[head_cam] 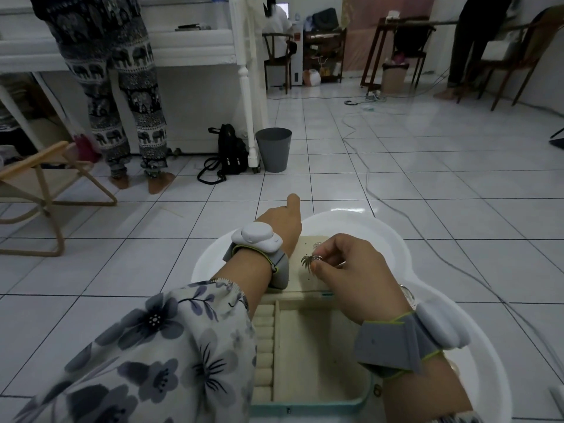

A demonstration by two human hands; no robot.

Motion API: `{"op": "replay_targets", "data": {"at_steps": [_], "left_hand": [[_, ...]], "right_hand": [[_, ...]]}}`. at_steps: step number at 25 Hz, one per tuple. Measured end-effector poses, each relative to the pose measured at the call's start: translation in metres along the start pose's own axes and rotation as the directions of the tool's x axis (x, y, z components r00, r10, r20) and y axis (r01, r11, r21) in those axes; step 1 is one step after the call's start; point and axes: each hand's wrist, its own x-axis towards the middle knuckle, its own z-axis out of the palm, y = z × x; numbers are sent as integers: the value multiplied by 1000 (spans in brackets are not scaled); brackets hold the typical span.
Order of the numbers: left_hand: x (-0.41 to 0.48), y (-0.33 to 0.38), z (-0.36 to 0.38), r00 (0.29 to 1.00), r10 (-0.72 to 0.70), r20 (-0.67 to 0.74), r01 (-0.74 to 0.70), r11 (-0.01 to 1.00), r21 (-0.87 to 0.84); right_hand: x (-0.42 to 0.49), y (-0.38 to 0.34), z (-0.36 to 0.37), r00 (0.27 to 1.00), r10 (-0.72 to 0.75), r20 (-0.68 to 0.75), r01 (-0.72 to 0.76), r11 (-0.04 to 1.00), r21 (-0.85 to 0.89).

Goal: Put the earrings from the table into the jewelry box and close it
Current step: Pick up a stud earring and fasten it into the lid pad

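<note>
The jewelry box (pixel 305 355) lies open on a white cloud-shaped table (pixel 381 236), its cream lid panel (pixel 302 270) tilted back and its ring rolls on the left. My right hand (pixel 354 279) pinches a silver palm-tree earring (pixel 309 261) in front of the lid panel. My left hand (pixel 282 224) is behind the lid's upper left edge, with one finger pointing away; its other fingers are hidden. Another earring (pixel 317 245) shows on the lid panel just above my right fingers. Both wrists wear grey bands with white sensors.
The table stands on a white tiled floor. A grey bin (pixel 273 149) and a black backpack (pixel 230 152) stand by a white cabinet ahead. A person in patterned trousers (pixel 122 96) stands at the left, next to a wooden folding chair (pixel 39 190). Cables cross the floor on the right.
</note>
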Motion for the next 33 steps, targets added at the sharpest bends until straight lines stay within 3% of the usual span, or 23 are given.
{"op": "replay_targets", "data": {"at_steps": [7, 14, 21, 30, 33], "left_hand": [[8, -1, -4, 999, -7, 34, 5, 998, 60], [-13, 18, -48, 956, -84, -282, 72, 996, -54], [-72, 29, -64, 893, -117, -435, 6, 968, -250], [-92, 34, -67, 853, -187, -487, 6, 937, -348], [-94, 33, -66, 853, -169, -493, -16, 937, -349]], "right_hand": [[0, 1, -1, 1000, -12, 2, 12, 1000, -17], [2, 2, -6, 998, -48, -44, 51, 996, 74], [-6, -6, -13, 989, -114, -91, 135, 951, 278], [-18, -17, -24, 990, -137, -20, 138, 984, 114], [-19, -19, -23, 991, -122, -57, 129, 981, 141]]}}
